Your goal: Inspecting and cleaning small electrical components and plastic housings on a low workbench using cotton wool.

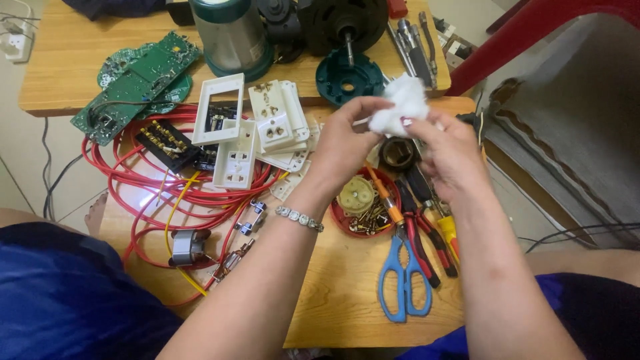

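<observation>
- The left hand (pixel 343 137) and the right hand (pixel 448 150) are raised above the wooden table (pixel 340 293), both pinching a wad of white cotton (pixel 400 103) between their fingertips
- The left hand's thumb and fingers close on the wad's lower left edge; a bracelet (pixel 300 218) sits on that wrist
- The right hand's thumb and forefinger grip the wad's lower right side, the other fingers curled
- The cotton hangs just in front of a dark green round part (pixel 347 79) and above a small red dish (pixel 363 212)
- The red dish holds a pale gear and brass screws, directly under the hands
- Blue-handled scissors (pixel 403 277) lie just right of the dish, with red-handled pliers (pixel 427 240) beside them
- Left of the dish sit white socket plates (pixel 257 133) on a tangle of red cable (pixel 147 193)
- Further left of the dish, a green circuit board (pixel 137 80) rests near the table's far edge
- A metal kettle (pixel 230 37) stands beyond the socket plates
</observation>
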